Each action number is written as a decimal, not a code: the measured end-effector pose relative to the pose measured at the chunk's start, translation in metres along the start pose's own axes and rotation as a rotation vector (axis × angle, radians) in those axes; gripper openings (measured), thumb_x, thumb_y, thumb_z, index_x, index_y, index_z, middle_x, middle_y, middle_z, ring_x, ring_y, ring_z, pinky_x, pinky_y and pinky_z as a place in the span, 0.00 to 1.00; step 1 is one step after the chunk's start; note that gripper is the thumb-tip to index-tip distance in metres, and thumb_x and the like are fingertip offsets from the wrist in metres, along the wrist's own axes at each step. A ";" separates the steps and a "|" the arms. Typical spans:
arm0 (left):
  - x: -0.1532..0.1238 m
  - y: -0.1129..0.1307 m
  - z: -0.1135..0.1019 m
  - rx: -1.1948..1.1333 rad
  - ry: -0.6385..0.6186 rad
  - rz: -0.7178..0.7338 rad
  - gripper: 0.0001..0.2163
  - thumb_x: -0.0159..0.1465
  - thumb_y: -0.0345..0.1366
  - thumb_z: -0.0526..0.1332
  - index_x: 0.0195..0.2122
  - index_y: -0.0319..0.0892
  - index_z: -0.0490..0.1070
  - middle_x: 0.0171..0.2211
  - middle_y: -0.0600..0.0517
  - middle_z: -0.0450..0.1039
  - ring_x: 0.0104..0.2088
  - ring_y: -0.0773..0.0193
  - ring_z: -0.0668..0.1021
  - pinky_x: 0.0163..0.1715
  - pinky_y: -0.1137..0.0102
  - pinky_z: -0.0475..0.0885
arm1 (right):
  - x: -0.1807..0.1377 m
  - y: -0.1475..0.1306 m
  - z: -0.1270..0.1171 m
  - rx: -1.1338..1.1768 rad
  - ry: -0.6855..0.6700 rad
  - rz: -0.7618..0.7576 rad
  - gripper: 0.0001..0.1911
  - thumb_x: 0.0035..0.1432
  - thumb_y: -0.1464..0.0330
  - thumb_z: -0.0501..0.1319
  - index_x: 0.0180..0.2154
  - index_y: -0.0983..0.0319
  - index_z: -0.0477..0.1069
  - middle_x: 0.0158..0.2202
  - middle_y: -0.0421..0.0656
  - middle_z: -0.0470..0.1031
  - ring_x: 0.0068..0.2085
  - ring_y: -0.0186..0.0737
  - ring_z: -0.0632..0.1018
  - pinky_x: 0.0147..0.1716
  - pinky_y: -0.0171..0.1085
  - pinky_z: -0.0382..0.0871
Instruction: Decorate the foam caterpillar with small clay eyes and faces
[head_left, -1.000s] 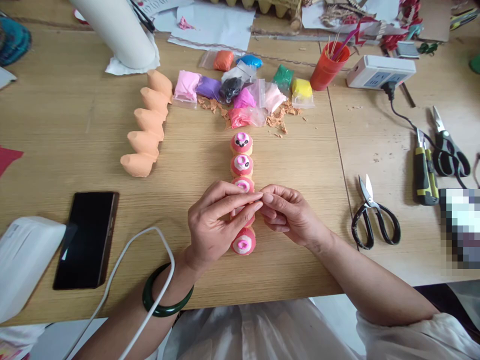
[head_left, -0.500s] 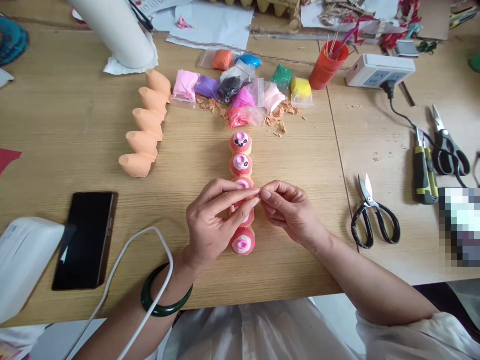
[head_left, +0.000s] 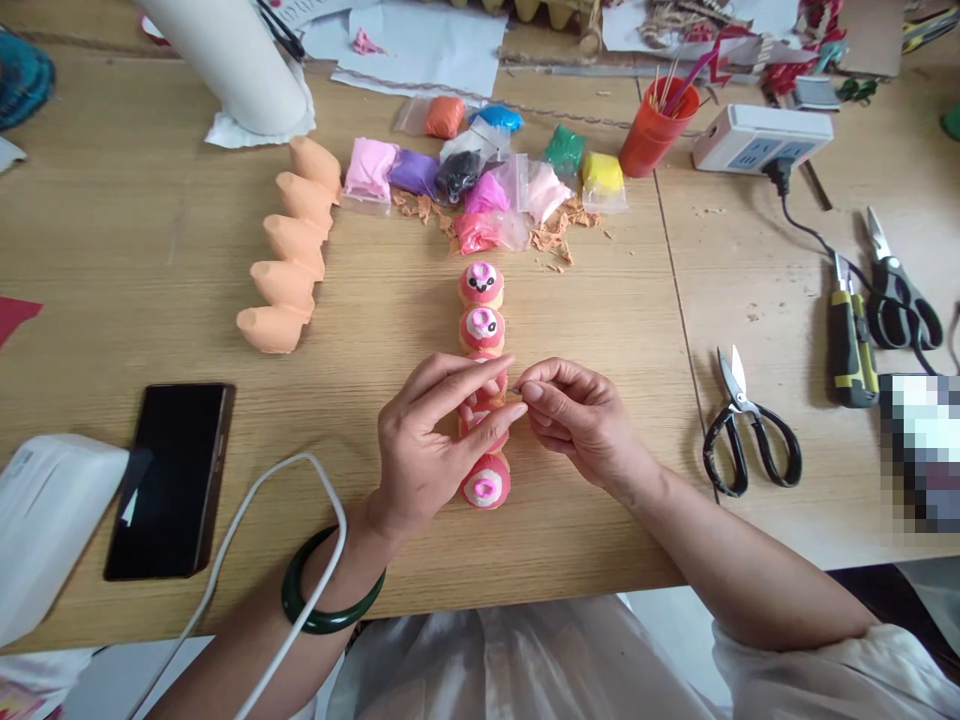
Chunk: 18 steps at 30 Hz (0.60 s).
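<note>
A row of small round pink figures (head_left: pixel 482 328) with white patches and pink rings runs down the middle of the table. The farthest figure (head_left: pixel 481 286) bears black dots and a small black curve; the second shows one black dot. Above the middle of the row, my left hand (head_left: pixel 435 430) has its thumb and fingers apart, holding nothing visible and hiding parts of the figures. Just to its right, my right hand (head_left: pixel 581 415) pinches a tiny thin dark piece (head_left: pixel 514 390), whose kind is too small to make out.
Bags of coloured clay (head_left: pixel 480 175) lie beyond the row, beside orange scraps. On the left are orange egg-carton-like cones (head_left: pixel 281 290), a phone (head_left: pixel 171 480) and a white cable (head_left: pixel 259 475). Scissors (head_left: pixel 746 430), a utility knife (head_left: pixel 851 340) and a power strip (head_left: pixel 763 138) lie right.
My left thumb and fingers have parted from their closed pinch and drawn slightly away from the right fingertips. My right hand stays nearly still, its pinch kept, with the dark piece now showing.
</note>
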<state>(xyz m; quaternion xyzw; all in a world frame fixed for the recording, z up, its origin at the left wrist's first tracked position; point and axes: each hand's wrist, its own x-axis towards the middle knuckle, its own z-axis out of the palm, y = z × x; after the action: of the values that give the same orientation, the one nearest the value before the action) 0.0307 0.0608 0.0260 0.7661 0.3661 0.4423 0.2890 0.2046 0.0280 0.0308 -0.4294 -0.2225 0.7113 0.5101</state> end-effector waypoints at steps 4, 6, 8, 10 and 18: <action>0.000 -0.001 0.000 0.049 -0.003 0.039 0.10 0.68 0.32 0.71 0.49 0.50 0.83 0.40 0.54 0.82 0.40 0.67 0.83 0.43 0.71 0.81 | 0.000 0.001 -0.001 0.008 -0.037 0.022 0.19 0.52 0.57 0.78 0.33 0.63 0.75 0.20 0.29 0.60 0.19 0.22 0.53 0.16 0.29 0.42; 0.000 0.000 0.000 0.051 -0.007 0.039 0.09 0.68 0.30 0.70 0.48 0.49 0.83 0.39 0.54 0.81 0.41 0.67 0.83 0.45 0.71 0.81 | 0.000 0.002 -0.002 0.018 -0.061 0.049 0.19 0.54 0.57 0.77 0.34 0.63 0.76 0.20 0.29 0.61 0.19 0.22 0.53 0.17 0.29 0.41; 0.001 0.001 0.000 0.037 -0.002 0.031 0.08 0.68 0.29 0.70 0.46 0.48 0.83 0.39 0.54 0.81 0.40 0.68 0.83 0.44 0.72 0.80 | 0.000 0.002 -0.003 0.030 -0.089 0.079 0.18 0.56 0.57 0.76 0.35 0.63 0.76 0.21 0.30 0.62 0.19 0.22 0.52 0.17 0.29 0.41; 0.001 0.002 0.000 0.021 0.008 0.020 0.07 0.67 0.29 0.70 0.44 0.46 0.83 0.38 0.54 0.81 0.39 0.69 0.82 0.41 0.72 0.79 | -0.001 0.002 -0.004 0.036 -0.099 0.102 0.17 0.58 0.57 0.74 0.35 0.63 0.76 0.22 0.31 0.62 0.19 0.22 0.52 0.17 0.29 0.41; 0.002 0.005 -0.003 0.054 0.063 0.038 0.02 0.67 0.34 0.72 0.38 0.48 0.82 0.32 0.56 0.80 0.33 0.67 0.81 0.32 0.71 0.78 | -0.002 0.002 -0.004 0.023 -0.081 0.108 0.15 0.61 0.57 0.72 0.34 0.62 0.76 0.23 0.33 0.63 0.20 0.24 0.53 0.17 0.29 0.42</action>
<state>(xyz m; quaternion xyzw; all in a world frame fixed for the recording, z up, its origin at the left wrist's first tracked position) 0.0302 0.0597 0.0321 0.7662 0.3721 0.4613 0.2481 0.2073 0.0247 0.0283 -0.4056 -0.2113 0.7571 0.4665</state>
